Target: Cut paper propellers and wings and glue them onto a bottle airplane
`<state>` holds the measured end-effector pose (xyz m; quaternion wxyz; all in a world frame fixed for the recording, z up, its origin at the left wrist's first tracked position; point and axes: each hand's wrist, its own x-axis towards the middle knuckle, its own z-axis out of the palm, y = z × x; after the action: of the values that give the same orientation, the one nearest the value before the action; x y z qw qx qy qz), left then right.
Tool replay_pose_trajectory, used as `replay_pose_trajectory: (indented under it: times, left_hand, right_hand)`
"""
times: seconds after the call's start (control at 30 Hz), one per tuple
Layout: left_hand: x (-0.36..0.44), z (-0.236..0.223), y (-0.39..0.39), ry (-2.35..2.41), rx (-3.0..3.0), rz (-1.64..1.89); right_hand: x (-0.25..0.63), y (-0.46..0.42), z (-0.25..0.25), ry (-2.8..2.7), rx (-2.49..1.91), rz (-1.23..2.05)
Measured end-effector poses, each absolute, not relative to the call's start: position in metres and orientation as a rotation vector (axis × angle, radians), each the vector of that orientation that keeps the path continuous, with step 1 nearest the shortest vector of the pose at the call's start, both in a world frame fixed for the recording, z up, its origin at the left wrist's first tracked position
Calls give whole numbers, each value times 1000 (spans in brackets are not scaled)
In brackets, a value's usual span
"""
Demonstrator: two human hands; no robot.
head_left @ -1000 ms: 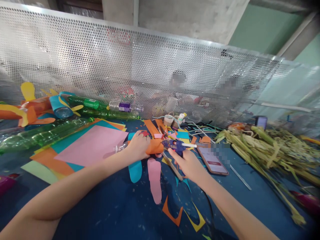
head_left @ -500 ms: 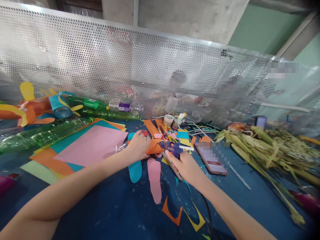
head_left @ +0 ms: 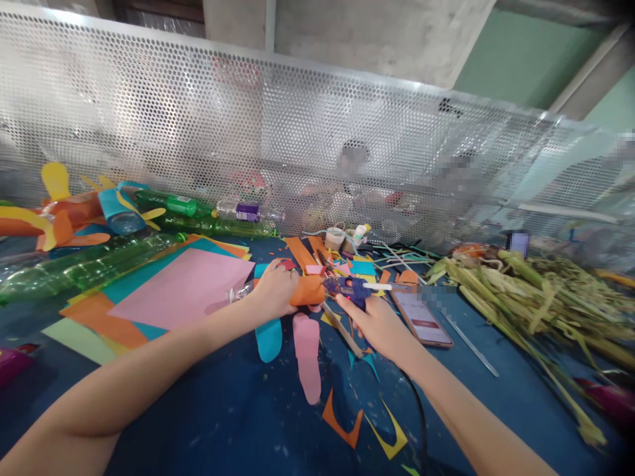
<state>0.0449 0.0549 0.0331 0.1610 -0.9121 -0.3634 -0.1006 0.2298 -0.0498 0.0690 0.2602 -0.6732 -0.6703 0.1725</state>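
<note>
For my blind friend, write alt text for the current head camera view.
The left hand holds an orange-wrapped bottle while the right hand holds a blue glue gun close to its end. On the blue table, coloured paper and green bottles lie to the left, a phone and plant stalks to the right.

Open front tabletop [head_left: 198, 416], cord [head_left: 421, 411] right, mesh [head_left: 307, 125] beyond

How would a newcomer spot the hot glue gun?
Over the blue table, find the right hand beside the smartphone. It holds the hot glue gun, pointed toward the orange paper in the left hand. Unlike the paper scraps nearby, it is dark blue, with a white glue stick jutting backward.
</note>
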Motion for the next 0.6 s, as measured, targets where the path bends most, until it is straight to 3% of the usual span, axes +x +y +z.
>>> replay_pose_trajectory:
  times: [0.2, 0.4, 0.6]
  left_hand:
    - [45, 33, 55, -1030, -2597, -299]
    - [44, 30, 56, -1027, -2609, -365]
    - [42, 28, 61, -1012, -2637, -398]
  right_hand:
    - [241, -47, 75, -1780, -1765, 513]
    - [269, -30, 67, -1897, -1691, -172]
    - [285, -21, 51, -2230, -1984, -265]
